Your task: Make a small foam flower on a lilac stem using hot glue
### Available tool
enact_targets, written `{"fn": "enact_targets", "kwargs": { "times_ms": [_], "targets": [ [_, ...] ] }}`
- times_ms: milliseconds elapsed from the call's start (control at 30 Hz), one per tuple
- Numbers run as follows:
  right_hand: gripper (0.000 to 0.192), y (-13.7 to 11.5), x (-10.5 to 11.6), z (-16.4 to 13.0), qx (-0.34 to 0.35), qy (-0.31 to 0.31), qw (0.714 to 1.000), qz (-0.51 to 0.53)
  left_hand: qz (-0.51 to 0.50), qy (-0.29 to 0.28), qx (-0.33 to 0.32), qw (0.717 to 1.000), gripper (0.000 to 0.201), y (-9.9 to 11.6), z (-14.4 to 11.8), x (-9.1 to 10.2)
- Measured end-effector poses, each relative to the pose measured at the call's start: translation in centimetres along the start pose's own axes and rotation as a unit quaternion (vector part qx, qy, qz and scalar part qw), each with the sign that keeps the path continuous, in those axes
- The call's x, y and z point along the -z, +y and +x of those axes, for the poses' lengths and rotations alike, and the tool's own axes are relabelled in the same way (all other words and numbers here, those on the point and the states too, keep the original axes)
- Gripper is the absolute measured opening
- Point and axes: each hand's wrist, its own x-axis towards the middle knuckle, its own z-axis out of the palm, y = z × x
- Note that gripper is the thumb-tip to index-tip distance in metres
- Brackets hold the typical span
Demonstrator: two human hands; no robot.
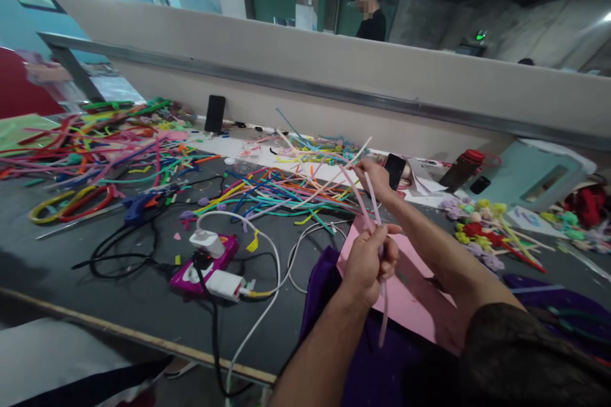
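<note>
Pale pink fuzzy pipe-cleaner stems (370, 206), a pair, held in mid-air above the near centre of the surface; long axis runs from near to far, tilted slightly left at the far end, loose tail hanging below the near grip.

Left hand (370, 261): nearer to the wearer, fingers clamped round the lower part of the stems, tail dropping past the wrist.

Right hand (377, 177): farther out, fingers pinched together on the upper part of the stems; the stems thus stretch between the two hands, right hand at the far end.

Pink paper sheet (410, 292): flat on the surface, directly under the hands, partly over purple cloth (329, 292).

Heap of multicoloured pipe cleaners (281, 187): on the surface beyond the hands, spreading far left.

Magenta power strip with white plugs (207, 261): left of the hands, white cable looping near it.

Blue glue gun (138, 206): farther left.

Small fuzzy flowers (472, 229): right of the hands.

Dark grey surface (119, 292).
</note>
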Motion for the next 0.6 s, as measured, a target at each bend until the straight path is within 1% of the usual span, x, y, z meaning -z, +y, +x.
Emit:
{"fn": "enact_targets", "kwargs": {
  "times_ms": [67,167,233,433,600],
  "targets": [
    [0.023,0.3,0.3,0.3,-0.019,0.009,0.997,0.069,-0.012,-0.003,-0.009,1.000,0.032,0.0,0.1,0.1],
    [0.020,0.3,0.3,0.5,-0.037,0.001,0.979,0.199,-0.020,0.002,-0.014,1.000,0.031,0.0,0.2,0.2],
    [0.019,0.2,0.3,0.6,-0.040,-0.010,0.970,0.240,-0.023,0.011,-0.011,1.000,0.031,0.1,0.3,0.3],
    [0.019,0.0,1.0,0.7,-0.036,-0.030,0.960,0.275,-0.046,0.024,-0.023,0.998,0.030,0.7,0.3,0.6],
    [0.016,0.6,1.8,0.7,-0.042,-0.024,0.975,0.216,-0.067,0.029,-0.032,0.997,0.027,0.8,0.4,0.7]
  ]
}}
